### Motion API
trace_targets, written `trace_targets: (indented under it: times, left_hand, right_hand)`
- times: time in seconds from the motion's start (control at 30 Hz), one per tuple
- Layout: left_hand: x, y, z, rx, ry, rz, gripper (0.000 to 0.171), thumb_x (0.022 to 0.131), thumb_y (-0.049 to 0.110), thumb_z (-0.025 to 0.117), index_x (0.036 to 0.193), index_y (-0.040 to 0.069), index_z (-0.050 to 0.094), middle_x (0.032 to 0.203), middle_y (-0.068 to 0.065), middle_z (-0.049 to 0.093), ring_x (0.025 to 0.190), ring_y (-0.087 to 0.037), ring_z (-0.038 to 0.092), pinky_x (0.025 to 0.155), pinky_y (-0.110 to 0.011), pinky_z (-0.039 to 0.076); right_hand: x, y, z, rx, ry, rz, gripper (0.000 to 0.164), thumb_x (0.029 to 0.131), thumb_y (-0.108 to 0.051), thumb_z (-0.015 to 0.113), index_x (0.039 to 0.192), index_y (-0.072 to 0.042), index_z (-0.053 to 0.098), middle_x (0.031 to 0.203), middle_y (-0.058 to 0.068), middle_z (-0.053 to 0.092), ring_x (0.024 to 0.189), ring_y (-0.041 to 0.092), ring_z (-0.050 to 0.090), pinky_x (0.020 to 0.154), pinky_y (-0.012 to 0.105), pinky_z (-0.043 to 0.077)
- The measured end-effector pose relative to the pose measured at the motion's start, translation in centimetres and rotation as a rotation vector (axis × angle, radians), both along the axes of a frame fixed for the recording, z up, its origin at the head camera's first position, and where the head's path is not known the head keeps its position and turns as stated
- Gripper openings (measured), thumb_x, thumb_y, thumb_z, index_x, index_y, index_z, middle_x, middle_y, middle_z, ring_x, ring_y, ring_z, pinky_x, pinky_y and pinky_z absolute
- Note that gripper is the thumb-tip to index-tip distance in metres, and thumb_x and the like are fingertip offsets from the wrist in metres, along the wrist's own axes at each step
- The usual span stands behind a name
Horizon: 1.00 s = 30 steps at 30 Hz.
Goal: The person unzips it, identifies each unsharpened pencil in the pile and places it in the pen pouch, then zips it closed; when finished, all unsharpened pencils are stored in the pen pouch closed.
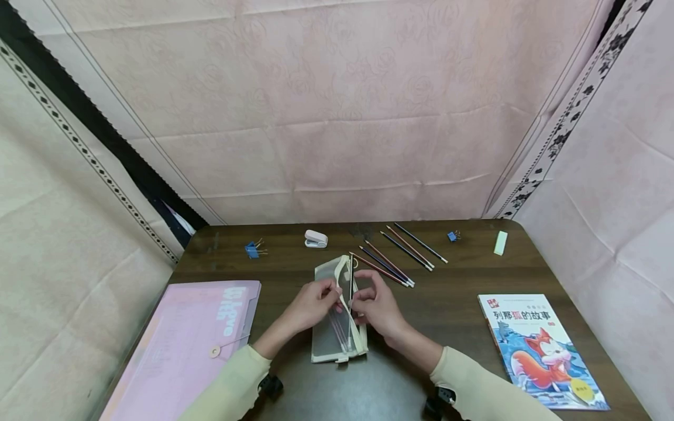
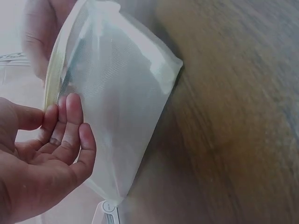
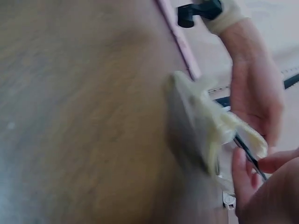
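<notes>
A translucent mesh pencil pouch (image 1: 324, 339) with a cream zipper edge (image 2: 55, 77) stands in the middle of the dark wooden table, its mouth spread apart. The left hand (image 1: 316, 301) pinches that zipper edge between thumb and forefinger, the other fingers loosely bent against the mesh. At the pouch's opening, the right hand (image 1: 375, 304) holds a dark pencil (image 3: 247, 154) between thumb and fingers. The pencil's lower part is inside the mouth. Beyond the right hand, several pencils (image 1: 387, 263) lie slantwise on the table. The right wrist view is blurred.
A pink folder (image 1: 179, 345) lies at the left and a picture book (image 1: 544, 351) at the right. Along the back are a blue binder clip (image 1: 252, 250), a white stapler (image 1: 316, 238), a smaller blue clip (image 1: 453, 236) and a pale green eraser (image 1: 501, 243).
</notes>
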<state>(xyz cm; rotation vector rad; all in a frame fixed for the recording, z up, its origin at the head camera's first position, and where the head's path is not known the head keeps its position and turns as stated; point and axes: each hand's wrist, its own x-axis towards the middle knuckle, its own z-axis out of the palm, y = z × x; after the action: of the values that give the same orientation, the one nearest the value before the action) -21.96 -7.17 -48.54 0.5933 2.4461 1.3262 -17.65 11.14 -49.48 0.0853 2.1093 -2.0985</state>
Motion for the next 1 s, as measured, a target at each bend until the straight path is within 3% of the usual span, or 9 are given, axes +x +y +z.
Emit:
trace_targets:
  times: [0.13, 0.27, 0.57, 0.83, 1.0]
  left_hand:
    - [-0.1, 0.0, 0.2, 0.007, -0.012, 0.000, 0.022, 0.100, 0.027, 0.050, 0.086, 0.014, 0.061, 0.082, -0.002, 0.072, 0.080, -0.019, 0.071, 0.053, -0.027, 0.043]
    - [-0.1, 0.0, 0.1, -0.001, 0.005, 0.013, 0.022, 0.100, 0.028, 0.050, 0.086, 0.015, 0.061, 0.082, -0.001, 0.072, 0.078, -0.017, 0.070, 0.053, -0.026, 0.044]
    - [-0.1, 0.1, -0.2, -0.016, 0.030, 0.037, 0.022, 0.100, 0.029, 0.050, 0.084, 0.019, 0.060, 0.080, 0.003, 0.071, 0.078, -0.016, 0.069, 0.055, -0.028, 0.045]
    - [-0.1, 0.0, -0.6, -0.019, 0.046, 0.012, 0.020, 0.100, 0.029, 0.050, 0.085, 0.020, 0.059, 0.081, 0.004, 0.070, 0.079, -0.018, 0.069, 0.059, -0.028, 0.047]
    - [-0.1, -0.1, -0.9, -0.022, 0.079, -0.006, 0.020, 0.100, 0.029, 0.051, 0.083, 0.021, 0.059, 0.079, 0.005, 0.070, 0.078, -0.018, 0.069, 0.058, -0.025, 0.046]
  right_hand:
    - [0.0, -0.5, -0.5, 0.015, 0.053, -0.056, 0.059, 0.084, 0.000, 0.065, 0.131, -0.027, 0.043, 0.095, 0.019, 0.061, 0.068, 0.021, 0.062, 0.056, 0.036, 0.054]
    - [-0.1, -0.7, -0.9, 0.065, 0.054, -0.035, 0.058, 0.083, 0.001, 0.064, 0.130, -0.026, 0.044, 0.093, 0.016, 0.061, 0.064, 0.018, 0.060, 0.055, 0.032, 0.050]
    - [-0.1, -0.4, -0.6, 0.095, 0.002, 0.033, 0.059, 0.084, 0.004, 0.062, 0.134, -0.021, 0.042, 0.095, 0.020, 0.062, 0.071, 0.019, 0.060, 0.060, 0.047, 0.054]
    - [1.0, -0.4, 1.9, 0.113, -0.023, 0.098, 0.057, 0.085, 0.006, 0.058, 0.135, -0.015, 0.041, 0.099, 0.025, 0.060, 0.076, 0.023, 0.060, 0.063, 0.045, 0.054]
    - [0.6, -0.1, 1.3, 0.083, -0.021, 0.140, 0.065, 0.083, 0.008, 0.058, 0.139, -0.017, 0.037, 0.101, 0.028, 0.058, 0.076, 0.022, 0.060, 0.063, 0.048, 0.055]
